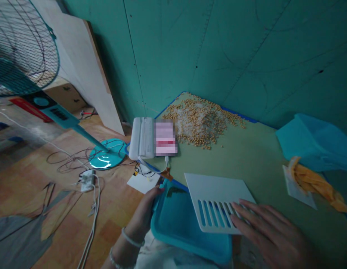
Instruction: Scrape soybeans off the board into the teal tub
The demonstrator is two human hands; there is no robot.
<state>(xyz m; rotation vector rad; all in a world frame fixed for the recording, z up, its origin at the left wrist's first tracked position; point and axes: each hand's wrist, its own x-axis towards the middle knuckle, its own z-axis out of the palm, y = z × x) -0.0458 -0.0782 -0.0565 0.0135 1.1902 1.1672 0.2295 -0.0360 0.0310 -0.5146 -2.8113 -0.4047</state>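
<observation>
My left hand (pixel 142 216) grips the left rim of a blue plastic tray (pixel 179 228) held at the table's near edge. A white slotted plate (pixel 215 201) lies across the tray and the table edge. My right hand (pixel 268 231) rests flat on the slotted end of that plate, fingers stretched out. A heap of tan beans mixed with white grains (pixel 201 119) lies on the green tabletop (pixel 254 160) at the far corner, well beyond both hands.
A white device (pixel 142 138) with a cable sits at the table's left edge. A blue plastic bag (pixel 316 142) and an orange cloth on white paper (pixel 310 183) lie to the right. A teal standing fan (pixel 24 52), its base (pixel 107 155) and cables are on the floor left.
</observation>
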